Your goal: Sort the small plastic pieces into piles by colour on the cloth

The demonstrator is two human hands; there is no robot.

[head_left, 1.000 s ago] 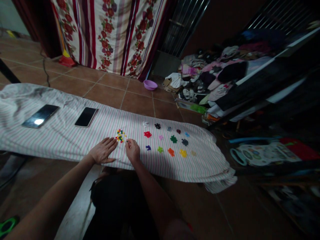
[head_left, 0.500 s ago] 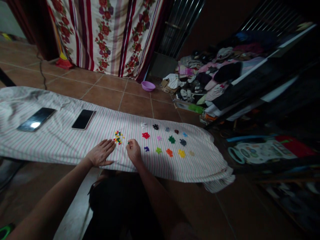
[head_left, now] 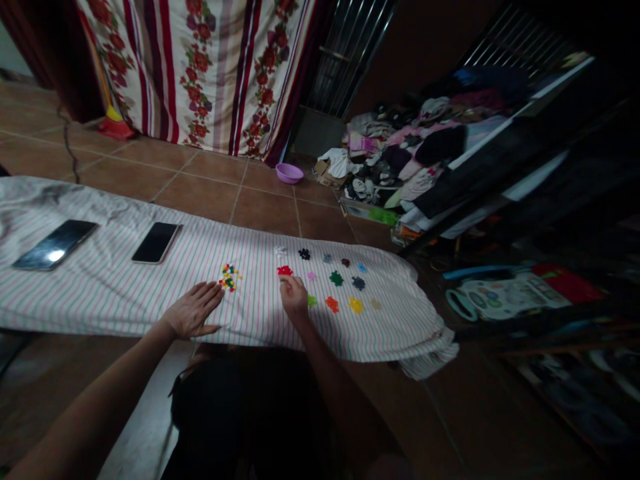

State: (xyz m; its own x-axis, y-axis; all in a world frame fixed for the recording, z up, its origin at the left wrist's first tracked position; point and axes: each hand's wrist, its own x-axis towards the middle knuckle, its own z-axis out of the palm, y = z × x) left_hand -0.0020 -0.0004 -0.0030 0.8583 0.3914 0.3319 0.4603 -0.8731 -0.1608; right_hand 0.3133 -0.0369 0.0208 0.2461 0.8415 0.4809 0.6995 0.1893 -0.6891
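Observation:
My left hand (head_left: 194, 311) lies flat on the striped cloth, fingers stretched out, its fingertips beside a mixed pile of small red, yellow, green and white pieces (head_left: 229, 277). My right hand (head_left: 294, 297) is closed in a pinch just below the red pile (head_left: 285, 271). A small green piece appears to be between its fingertips, mostly hidden. Around it, single-colour piles lie in rows: white (head_left: 281, 252), black (head_left: 305, 254), pink (head_left: 311, 275), dark green (head_left: 336, 278), lime (head_left: 312, 301), orange (head_left: 332, 304) and yellow (head_left: 355, 305). The hand covers the purple pile's place.
Two phones (head_left: 156, 243) lie on the cloth to the left, the farther one (head_left: 55, 245) reflecting light. Grey, brown, blue and beige piles sit further right. Beyond the cloth are a purple basin (head_left: 289, 174) on the tiled floor and a heap of clothes (head_left: 400, 147).
My right hand has moved right, from beside the mixed pile to the red pile, with the small green piece in its pinch. My left hand stays flat beside the mixed pile.

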